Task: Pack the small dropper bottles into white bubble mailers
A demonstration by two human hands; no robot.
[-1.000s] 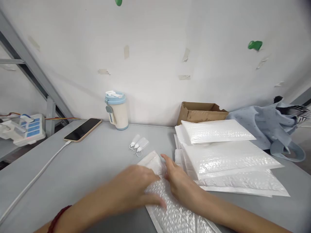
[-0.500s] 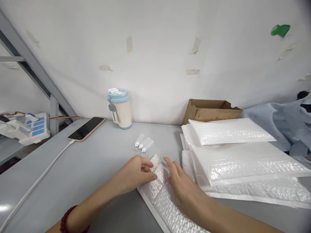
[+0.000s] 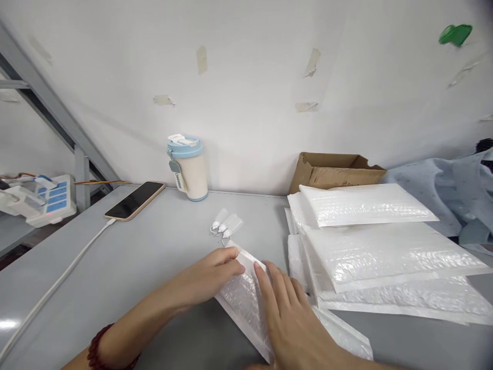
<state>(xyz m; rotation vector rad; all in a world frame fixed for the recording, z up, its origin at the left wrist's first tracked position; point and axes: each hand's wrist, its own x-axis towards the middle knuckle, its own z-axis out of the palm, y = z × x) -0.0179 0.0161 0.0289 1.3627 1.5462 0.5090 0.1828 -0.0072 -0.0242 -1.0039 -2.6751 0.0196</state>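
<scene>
A white bubble mailer (image 3: 241, 300) lies on the grey table (image 3: 154, 257) in front of me. My left hand (image 3: 206, 277) curls over its far left corner, fingers closed on the edge near the flap. Flat on top of the mailer rests my right hand (image 3: 290, 318), its fingers stretched out and pressing down. Just beyond the mailer sit three small white clip-like items (image 3: 225, 225).
A stack of white bubble mailers (image 3: 370, 241) lies to the right, with a cardboard box (image 3: 333, 172) behind it and blue cloth (image 3: 442, 185) further right. A cup with a blue lid (image 3: 187, 167), a phone (image 3: 134, 200) on a cable (image 3: 57, 288) and a power strip (image 3: 38, 200) stand at the left.
The mailer's far flap is now folded down. My right hand has slid back toward me and lies flat on the mailer; my left hand holds the far corner.
</scene>
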